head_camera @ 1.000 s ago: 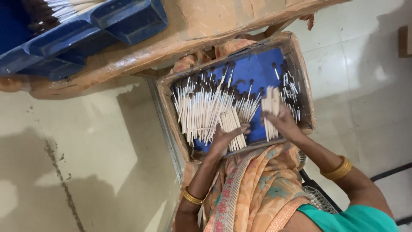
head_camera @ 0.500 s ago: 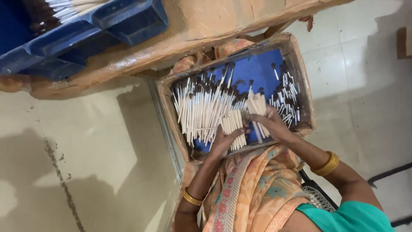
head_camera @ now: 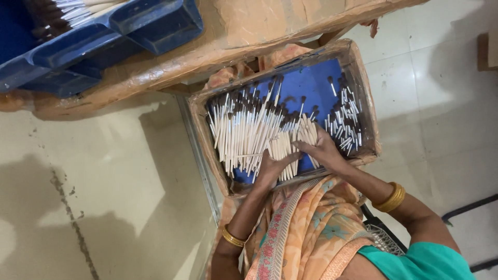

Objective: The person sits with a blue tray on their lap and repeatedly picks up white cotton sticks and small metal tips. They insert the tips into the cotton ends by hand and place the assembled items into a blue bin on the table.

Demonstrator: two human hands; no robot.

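Step in hand: gathering and squaring a bundle of pale sticks with dark tips (head_camera: pixel 293 148) inside the shallow box with a blue floor (head_camera: pixel 311 83), by the look of it.
Left hand (head_camera: pixel 270 167): flat at the near edge of the box, fingers (head_camera: pixel 290 157) narrow, pressing against the lower ends of the bundle.
Right hand (head_camera: pixel 326 150): laid over the bundle from the right, fingers curled and holding the sticks against the left hand.
Sticks' place: bundle in the middle of the box, touching both hands; big loose heap (head_camera: pixel 244 132) just beside it on the left; smaller scatter (head_camera: pixel 345 122) near the right wall.
Next move, as a judgement: calls for even pressure from both sides, tips all one way, ends tapped level before any lift.
Risk: loose sticks sliding out of the bundle, tangling with the heap.
Edges: brown box wall (head_camera: pixel 365 93) close on the right; near rim under the wrists; worn brown ledge (head_camera: pixel 218 52) right at the far wall.
Open room: bare blue patch toward the far middle of the box; pale tiled floor (head_camera: pixel 104 181) wide open on the left.
Other: blue tray (head_camera: pixel 129 26) with more sticks up on the ledge, well apart.
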